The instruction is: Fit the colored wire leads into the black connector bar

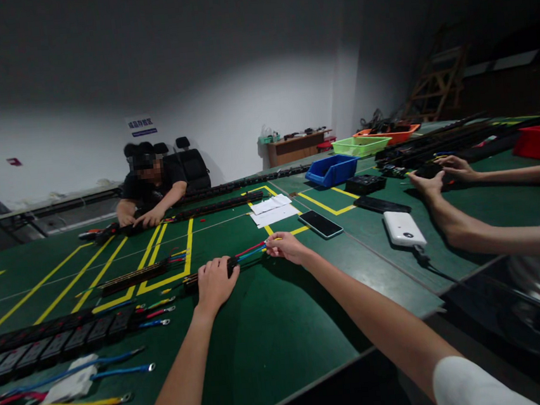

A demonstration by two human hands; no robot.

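My left hand [215,282] is closed over the end of a black cable chain [192,279] lying on the green table [282,328]. Coloured wires [250,251], red, blue and green among them, stick out of that end toward the right. My right hand [284,246] pinches the tips of those wires just right of the chain. Both arms reach forward from the near table edge.
More black cable chains [134,276] and loose coloured wires [119,372] lie at the left. A black phone [320,224], white papers [273,210], a white power bank [404,228] and blue [331,170], green and red bins sit ahead. A seated person [151,188] and another person's hands [432,177] work nearby.
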